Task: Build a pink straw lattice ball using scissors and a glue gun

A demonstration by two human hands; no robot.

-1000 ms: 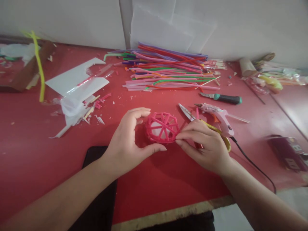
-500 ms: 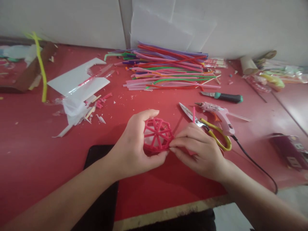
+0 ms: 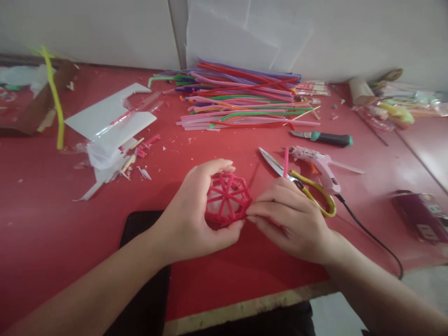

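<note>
My left hand (image 3: 196, 212) curls around a small pink wheel-shaped frame (image 3: 227, 198) with spokes meeting at its centre, thumb below and fingers above. At the frame's right rim, the fingertips of my right hand (image 3: 289, 214) are pinched together. A thin pink stick (image 3: 286, 161) pokes up from behind the right hand's knuckles; its lower end is hidden by the hand. Just beyond that hand lie scissors (image 3: 317, 191) with yellow handles, partly covered by it, and a pink glue gun (image 3: 324, 170) with a black cord.
A pile of coloured thin sticks (image 3: 245, 98) lies at the back. A craft knife (image 3: 331, 139) rests right of centre. White board (image 3: 105, 112) and scraps lie left. A black flat object (image 3: 143, 280) sits under my left forearm; a maroon case (image 3: 418, 214) is far right.
The pink frame has turned slightly in my left hand and shifted a little left. The pink stick behind my right hand has tilted and moved slightly up and right.
</note>
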